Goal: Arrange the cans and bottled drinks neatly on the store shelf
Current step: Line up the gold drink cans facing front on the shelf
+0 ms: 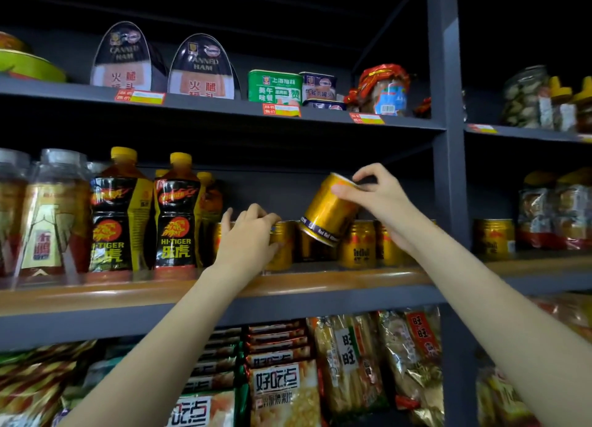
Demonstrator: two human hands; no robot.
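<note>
My right hand (376, 199) pinches the top rim of a gold Red Bull can (328, 210), which hangs tilted above the row of gold cans (357, 245) on the middle shelf (128, 293). My left hand (248, 234) grips another gold can (283, 245) standing in that row, its fingers curled over the top. Left of the cans stand two Hi-Tiger bottles (176, 213) with yellow caps, with more bottles behind them.
Clear-wrapped bottles (51, 215) fill the shelf's far left. Canned ham and tins (275, 87) sit on the shelf above. Snack bags (349, 362) crowd the shelf below. A dark upright post (448, 138) bounds the bay at the right, with another gold can (493, 236) beyond it.
</note>
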